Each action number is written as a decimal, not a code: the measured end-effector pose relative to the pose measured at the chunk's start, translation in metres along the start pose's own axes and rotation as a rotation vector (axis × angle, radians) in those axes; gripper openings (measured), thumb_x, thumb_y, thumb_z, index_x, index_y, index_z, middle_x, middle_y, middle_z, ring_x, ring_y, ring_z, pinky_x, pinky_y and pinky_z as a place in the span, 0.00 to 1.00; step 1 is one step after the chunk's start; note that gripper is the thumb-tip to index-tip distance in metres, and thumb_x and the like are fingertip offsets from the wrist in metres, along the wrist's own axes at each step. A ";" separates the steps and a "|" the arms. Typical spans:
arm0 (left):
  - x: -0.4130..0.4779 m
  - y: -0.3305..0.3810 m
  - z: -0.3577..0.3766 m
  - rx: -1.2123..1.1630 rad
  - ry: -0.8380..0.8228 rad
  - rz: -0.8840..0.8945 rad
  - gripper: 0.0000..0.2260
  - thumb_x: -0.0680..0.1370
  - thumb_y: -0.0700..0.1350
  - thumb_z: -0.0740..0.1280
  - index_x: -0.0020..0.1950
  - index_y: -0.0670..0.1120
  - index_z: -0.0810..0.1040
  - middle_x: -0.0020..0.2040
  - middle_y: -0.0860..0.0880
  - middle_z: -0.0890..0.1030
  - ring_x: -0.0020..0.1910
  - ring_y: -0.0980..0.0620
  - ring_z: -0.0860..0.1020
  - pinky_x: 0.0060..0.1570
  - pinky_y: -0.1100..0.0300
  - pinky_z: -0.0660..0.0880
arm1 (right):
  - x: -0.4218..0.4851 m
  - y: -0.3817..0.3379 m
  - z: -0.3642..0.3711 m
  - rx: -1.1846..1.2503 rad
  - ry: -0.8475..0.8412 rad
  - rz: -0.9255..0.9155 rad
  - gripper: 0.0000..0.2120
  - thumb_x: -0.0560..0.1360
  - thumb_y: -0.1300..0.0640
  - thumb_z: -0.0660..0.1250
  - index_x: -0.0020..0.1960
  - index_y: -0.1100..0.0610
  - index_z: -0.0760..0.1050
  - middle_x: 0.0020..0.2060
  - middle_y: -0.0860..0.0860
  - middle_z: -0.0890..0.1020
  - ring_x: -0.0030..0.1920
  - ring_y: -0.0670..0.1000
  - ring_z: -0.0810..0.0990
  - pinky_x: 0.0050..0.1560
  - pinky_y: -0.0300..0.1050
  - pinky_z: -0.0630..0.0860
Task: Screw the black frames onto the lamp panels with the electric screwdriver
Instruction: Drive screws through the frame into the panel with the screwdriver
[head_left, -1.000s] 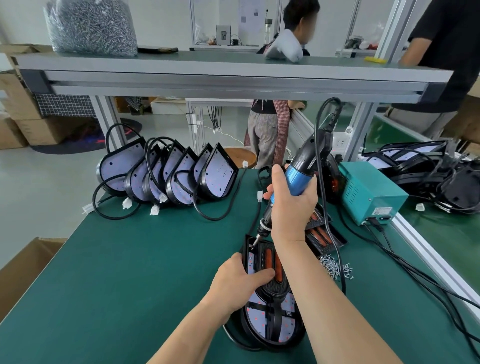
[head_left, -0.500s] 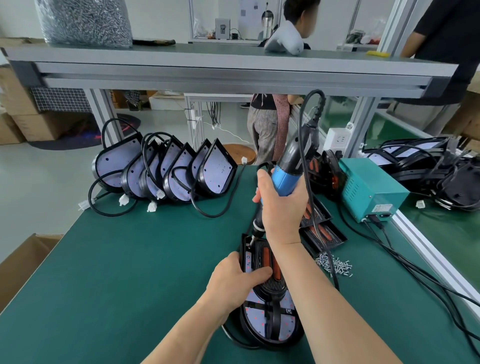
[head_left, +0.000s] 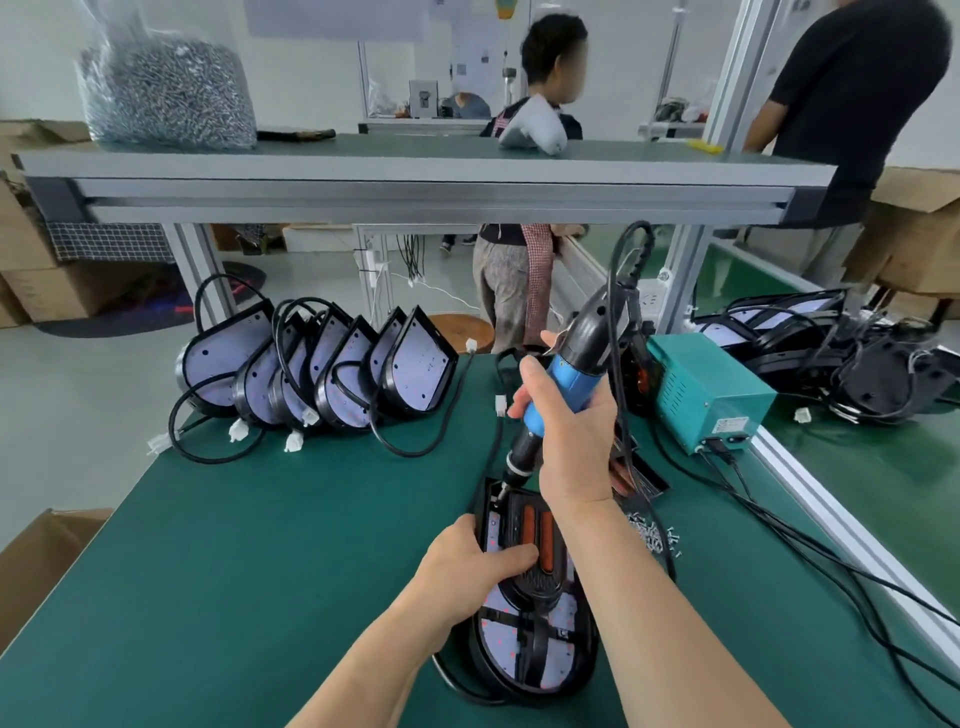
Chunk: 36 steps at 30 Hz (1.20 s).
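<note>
Hands busy: your right hand wraps the blue grip of the electric screwdriver, tilted, bit at the far corner of the black frame; your left hand clamps the lamp panel, pale board dotted red, flat on the green surface.

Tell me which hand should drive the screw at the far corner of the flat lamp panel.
Right. The right hand grips the blue-and-black electric screwdriver, its bit resting on the black plastic frame at its far corner. The left hand holds the pale flat lamp panel steady and is best kept there.
</note>
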<state>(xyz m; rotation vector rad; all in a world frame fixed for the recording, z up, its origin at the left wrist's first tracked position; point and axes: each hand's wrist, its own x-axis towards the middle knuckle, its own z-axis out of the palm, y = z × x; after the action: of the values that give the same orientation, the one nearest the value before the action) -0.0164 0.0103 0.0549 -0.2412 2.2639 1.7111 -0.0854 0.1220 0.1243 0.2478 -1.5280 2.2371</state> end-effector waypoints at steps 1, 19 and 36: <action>0.001 0.000 0.000 -0.001 -0.007 -0.005 0.23 0.63 0.58 0.77 0.54 0.48 0.79 0.49 0.53 0.86 0.50 0.53 0.84 0.58 0.50 0.79 | 0.001 -0.004 -0.007 0.036 0.031 0.012 0.10 0.68 0.46 0.76 0.48 0.42 0.80 0.30 0.48 0.79 0.32 0.48 0.77 0.41 0.41 0.78; 0.002 0.041 0.036 0.854 0.488 0.516 0.20 0.73 0.62 0.71 0.59 0.51 0.75 0.53 0.53 0.73 0.56 0.48 0.71 0.56 0.53 0.68 | 0.001 -0.014 -0.223 0.426 0.718 0.295 0.17 0.76 0.40 0.72 0.51 0.53 0.73 0.37 0.46 0.80 0.33 0.45 0.79 0.39 0.39 0.77; 0.055 0.064 0.144 1.525 -0.004 0.468 0.17 0.80 0.48 0.67 0.34 0.47 0.65 0.34 0.49 0.71 0.43 0.46 0.69 0.46 0.52 0.60 | -0.005 0.005 -0.250 0.492 0.525 0.389 0.20 0.79 0.36 0.65 0.49 0.55 0.74 0.35 0.48 0.76 0.31 0.46 0.74 0.33 0.38 0.73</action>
<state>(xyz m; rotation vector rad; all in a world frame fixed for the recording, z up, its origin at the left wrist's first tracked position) -0.0691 0.1681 0.0585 0.6379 2.9892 -0.2832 -0.0615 0.3491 0.0234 -0.5071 -0.7872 2.6630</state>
